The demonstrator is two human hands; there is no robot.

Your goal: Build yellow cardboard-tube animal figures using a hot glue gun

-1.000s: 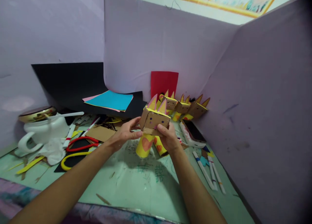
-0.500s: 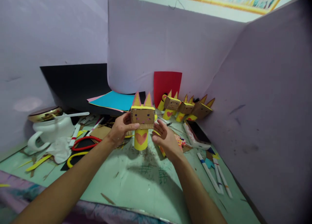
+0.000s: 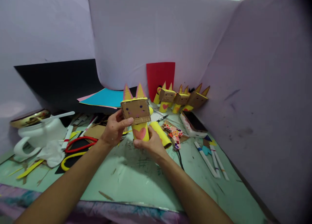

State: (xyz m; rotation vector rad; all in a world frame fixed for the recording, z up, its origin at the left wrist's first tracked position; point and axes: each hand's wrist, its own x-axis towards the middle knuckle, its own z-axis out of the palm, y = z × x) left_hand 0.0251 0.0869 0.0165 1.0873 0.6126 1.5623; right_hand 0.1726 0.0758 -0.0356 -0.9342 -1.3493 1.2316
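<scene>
Figure [image 3: 136, 115]: nearly upright, seemingly being steadied
Left hand [image 3: 113, 128]: pinching its cardboard head [image 3: 136, 110]
Right hand [image 3: 151, 143]: clasping its yellow tube [image 3: 140, 133]
Both hands: next move likely calls for gentleness

Right of the white mug [image 3: 44, 133], a red scissor handle [image 3: 94, 140] is lying — beyond the mug, blue paper [image 3: 103, 98] is resting; before it, a white wad [image 3: 52, 155] is crumpling.
</scene>
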